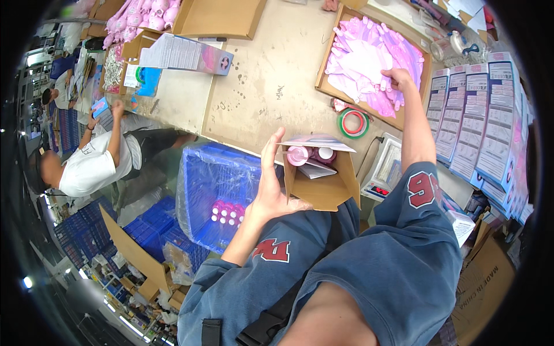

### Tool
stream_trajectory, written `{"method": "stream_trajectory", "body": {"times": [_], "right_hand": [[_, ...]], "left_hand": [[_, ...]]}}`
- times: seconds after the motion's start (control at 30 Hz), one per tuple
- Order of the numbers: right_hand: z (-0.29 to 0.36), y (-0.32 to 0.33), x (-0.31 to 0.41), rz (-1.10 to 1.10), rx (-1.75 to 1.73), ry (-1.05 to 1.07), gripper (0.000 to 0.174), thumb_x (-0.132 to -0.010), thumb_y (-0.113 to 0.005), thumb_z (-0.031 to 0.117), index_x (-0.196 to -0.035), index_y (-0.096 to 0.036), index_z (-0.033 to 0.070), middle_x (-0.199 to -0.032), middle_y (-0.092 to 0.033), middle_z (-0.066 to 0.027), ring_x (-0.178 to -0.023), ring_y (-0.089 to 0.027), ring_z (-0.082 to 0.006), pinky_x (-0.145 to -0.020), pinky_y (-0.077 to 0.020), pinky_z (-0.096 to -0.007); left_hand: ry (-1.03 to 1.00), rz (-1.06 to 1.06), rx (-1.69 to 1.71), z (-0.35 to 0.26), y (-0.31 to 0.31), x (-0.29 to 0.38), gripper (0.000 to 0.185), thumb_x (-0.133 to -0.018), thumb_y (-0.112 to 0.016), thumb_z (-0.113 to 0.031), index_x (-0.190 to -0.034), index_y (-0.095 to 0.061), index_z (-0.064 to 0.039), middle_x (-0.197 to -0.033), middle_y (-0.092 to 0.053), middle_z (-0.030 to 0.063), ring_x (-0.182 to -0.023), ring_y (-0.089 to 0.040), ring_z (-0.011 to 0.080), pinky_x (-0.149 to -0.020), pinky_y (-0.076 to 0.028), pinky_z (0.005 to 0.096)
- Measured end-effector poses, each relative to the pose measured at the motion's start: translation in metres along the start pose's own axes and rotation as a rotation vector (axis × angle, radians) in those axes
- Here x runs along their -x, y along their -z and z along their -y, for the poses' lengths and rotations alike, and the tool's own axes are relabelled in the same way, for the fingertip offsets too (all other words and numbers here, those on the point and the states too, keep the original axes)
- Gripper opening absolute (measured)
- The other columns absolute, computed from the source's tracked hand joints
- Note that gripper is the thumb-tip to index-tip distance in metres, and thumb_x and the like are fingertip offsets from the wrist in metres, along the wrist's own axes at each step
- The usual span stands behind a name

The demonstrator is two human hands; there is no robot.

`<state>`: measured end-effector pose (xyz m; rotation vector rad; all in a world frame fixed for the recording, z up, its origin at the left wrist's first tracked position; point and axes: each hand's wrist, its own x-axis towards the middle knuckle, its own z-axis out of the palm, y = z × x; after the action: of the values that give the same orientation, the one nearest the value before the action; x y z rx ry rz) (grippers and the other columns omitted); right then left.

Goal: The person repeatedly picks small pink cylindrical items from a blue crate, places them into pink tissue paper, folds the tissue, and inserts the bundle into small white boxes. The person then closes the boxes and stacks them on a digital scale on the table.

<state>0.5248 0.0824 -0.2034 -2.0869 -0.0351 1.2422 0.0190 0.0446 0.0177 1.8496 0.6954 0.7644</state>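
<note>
My left hand [272,190] grips the left side and lower edge of an open cardboard box [322,188], tilted with its mouth towards me. Inside the box are a pink bottle-like item [297,155], a white-capped bottle [325,153] and a folded white sheet or pouch [318,170]. My right hand [399,80] reaches into a shallow cardboard tray [325,78] heaped with pink and lilac plastic pieces [359,60]. Its fingers touch the pieces; whether they hold one is unclear.
Green and red tape rolls [352,123] and a digital scale [383,168] are on the worktable [255,86]. Printed boxes [465,112] stand at right. A blue crate [216,186] at left holds pink bottles [227,213]. Beyond it, a co-worker [97,168] handles a small box.
</note>
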Motion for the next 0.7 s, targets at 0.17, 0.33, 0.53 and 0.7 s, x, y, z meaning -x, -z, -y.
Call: {"method": "stream_trajectory", "body": {"times": [0.17, 0.33, 0.53, 0.7], "right_hand": [[0.047, -0.026, 0.092, -0.129, -0.159, 0.498, 0.028, -0.087, -0.075, 0.006, -0.114, -0.069, 0.000, -0.101, -0.074, -0.0107, -0.088, -0.072, -0.0250, -0.079, -0.0559, -0.0389], [0.070, -0.027, 0.237, 0.109, -0.557, 0.767, 0.039, -0.098, -0.066, 0.006, -0.135, -0.055, -0.001, -0.117, -0.072, -0.0148, -0.101, -0.072, -0.0215, -0.080, -0.0584, -0.0328], [0.027, -0.017, 0.350, 0.209, -0.642, 0.890, 0.036, -0.100, -0.062, 0.002, -0.135, -0.052, -0.003, -0.124, -0.068, -0.0147, -0.108, -0.071, -0.0245, -0.088, -0.0646, -0.0437], [-0.010, -0.004, 0.366, 0.458, -1.050, 0.634, 0.039, -0.099, -0.059, -0.003, -0.137, -0.049, -0.007, -0.128, -0.065, -0.0178, -0.113, -0.069, -0.0285, -0.100, -0.0598, -0.0474]], "left_hand": [[-0.106, -0.038, -0.007, -0.008, 0.006, -0.004, 0.135, -0.066, -0.089, -0.067, -0.159, -0.021, 0.003, -0.160, -0.031, 0.0294, -0.149, -0.034, 0.0432, -0.122, -0.029, 0.0526], [-0.156, -0.153, -0.191, -0.048, 0.023, -0.007, 0.082, -0.091, -0.076, -0.050, -0.145, -0.050, 0.006, -0.143, -0.049, 0.0251, -0.133, -0.051, 0.0374, -0.110, -0.045, 0.0462], [0.089, -0.102, -0.330, -0.107, 0.023, -0.012, 0.042, -0.092, -0.069, -0.005, -0.133, -0.062, 0.001, -0.128, -0.063, 0.0195, -0.112, -0.067, 0.0319, -0.092, -0.056, 0.0377], [0.045, -0.045, -0.416, -0.116, 0.022, -0.023, 0.032, -0.090, -0.072, -0.005, -0.121, -0.067, -0.001, -0.114, -0.069, 0.0152, -0.098, -0.071, 0.0318, -0.083, -0.058, 0.0365]]}}
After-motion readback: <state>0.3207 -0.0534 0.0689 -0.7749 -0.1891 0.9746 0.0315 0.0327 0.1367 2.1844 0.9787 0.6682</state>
